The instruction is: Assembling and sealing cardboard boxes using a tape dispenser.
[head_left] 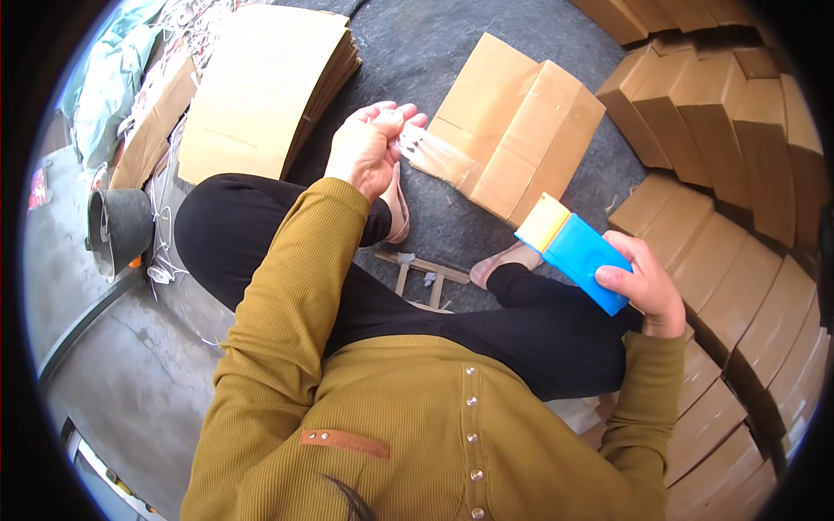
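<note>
My left hand (365, 149) is raised beside the near left side of a brown carton (530, 117), its fingers curled and pinching the end of a clear, shiny plastic strip (434, 154). That strip, with small dark marks on it, reaches toward the carton's lower left corner; whether it sticks there I cannot tell. My right hand (645, 282) grips a blue tape cutter (584, 259) whose yellow end has a toothed edge. This end points up and left, near the carton's closest corner. The carton lies on the dark floor with a panel folded out to its left.
Flat cardboard sheets (261, 82) are stacked at the upper left. A dark bucket (122, 227) stands at the far left, near loose white cords. Rows of brown cartons (712, 122) line the right side. Between my feet is a small wooden frame (421, 276).
</note>
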Action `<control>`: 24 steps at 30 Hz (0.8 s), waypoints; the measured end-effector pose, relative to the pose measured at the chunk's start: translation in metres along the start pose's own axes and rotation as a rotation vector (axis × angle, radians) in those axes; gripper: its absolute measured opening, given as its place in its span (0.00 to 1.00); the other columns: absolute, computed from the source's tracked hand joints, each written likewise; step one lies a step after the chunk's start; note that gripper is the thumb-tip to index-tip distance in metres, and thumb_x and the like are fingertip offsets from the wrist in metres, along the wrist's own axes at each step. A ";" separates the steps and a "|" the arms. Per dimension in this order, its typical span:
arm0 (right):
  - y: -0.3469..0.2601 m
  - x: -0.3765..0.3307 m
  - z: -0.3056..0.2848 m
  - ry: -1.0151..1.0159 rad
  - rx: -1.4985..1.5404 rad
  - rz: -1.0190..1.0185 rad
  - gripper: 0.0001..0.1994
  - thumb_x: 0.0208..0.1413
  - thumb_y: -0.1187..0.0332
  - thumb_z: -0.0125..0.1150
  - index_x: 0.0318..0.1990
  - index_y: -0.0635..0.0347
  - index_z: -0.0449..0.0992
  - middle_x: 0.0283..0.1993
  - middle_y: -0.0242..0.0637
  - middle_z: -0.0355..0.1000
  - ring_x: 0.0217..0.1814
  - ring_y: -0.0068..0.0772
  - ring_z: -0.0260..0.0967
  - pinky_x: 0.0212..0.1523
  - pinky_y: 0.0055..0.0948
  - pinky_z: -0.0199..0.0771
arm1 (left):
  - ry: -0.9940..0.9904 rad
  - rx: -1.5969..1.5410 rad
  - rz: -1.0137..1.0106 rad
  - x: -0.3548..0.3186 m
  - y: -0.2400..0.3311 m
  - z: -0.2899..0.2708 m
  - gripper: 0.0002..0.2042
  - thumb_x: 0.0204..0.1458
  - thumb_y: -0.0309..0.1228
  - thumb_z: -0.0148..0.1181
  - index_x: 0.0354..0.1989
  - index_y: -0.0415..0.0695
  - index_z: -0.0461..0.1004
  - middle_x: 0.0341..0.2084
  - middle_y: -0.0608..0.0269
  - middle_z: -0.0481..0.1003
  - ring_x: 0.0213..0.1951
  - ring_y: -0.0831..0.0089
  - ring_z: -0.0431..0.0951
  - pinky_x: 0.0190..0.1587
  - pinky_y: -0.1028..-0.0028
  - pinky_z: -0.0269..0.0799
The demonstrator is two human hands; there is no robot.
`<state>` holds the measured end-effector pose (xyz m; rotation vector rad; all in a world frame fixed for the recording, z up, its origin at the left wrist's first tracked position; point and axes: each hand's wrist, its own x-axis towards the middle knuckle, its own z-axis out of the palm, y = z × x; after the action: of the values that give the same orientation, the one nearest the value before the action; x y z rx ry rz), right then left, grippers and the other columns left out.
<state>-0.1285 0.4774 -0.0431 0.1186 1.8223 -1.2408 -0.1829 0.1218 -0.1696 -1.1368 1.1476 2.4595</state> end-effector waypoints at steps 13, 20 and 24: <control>-0.017 0.034 0.009 0.102 -0.219 0.172 0.18 0.52 0.56 0.68 0.34 0.65 0.76 0.29 0.31 0.73 0.31 0.17 0.68 0.31 0.23 0.69 | -0.025 0.001 0.015 0.042 -0.030 -0.019 0.17 0.60 0.17 0.54 0.56 0.33 0.61 0.50 0.43 0.73 0.47 0.56 0.81 0.41 0.70 0.84; -0.028 0.043 0.017 0.147 -0.286 0.208 0.16 0.51 0.55 0.65 0.29 0.61 0.73 0.26 0.26 0.67 0.29 0.17 0.63 0.28 0.22 0.64 | -0.004 -0.045 0.023 0.049 -0.037 -0.022 0.18 0.59 0.17 0.56 0.57 0.33 0.61 0.50 0.43 0.73 0.46 0.58 0.82 0.36 0.73 0.84; -0.036 0.048 0.020 0.128 -0.326 0.219 0.17 0.51 0.55 0.65 0.29 0.62 0.73 0.25 0.27 0.68 0.29 0.17 0.63 0.28 0.23 0.64 | 0.008 -0.034 0.028 0.052 -0.036 -0.026 0.18 0.59 0.17 0.55 0.56 0.33 0.62 0.50 0.43 0.73 0.46 0.58 0.82 0.36 0.74 0.84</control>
<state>-0.1637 0.4259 -0.0537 0.2124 2.0369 -0.7889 -0.1866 0.1208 -0.2379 -1.1492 1.1357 2.5073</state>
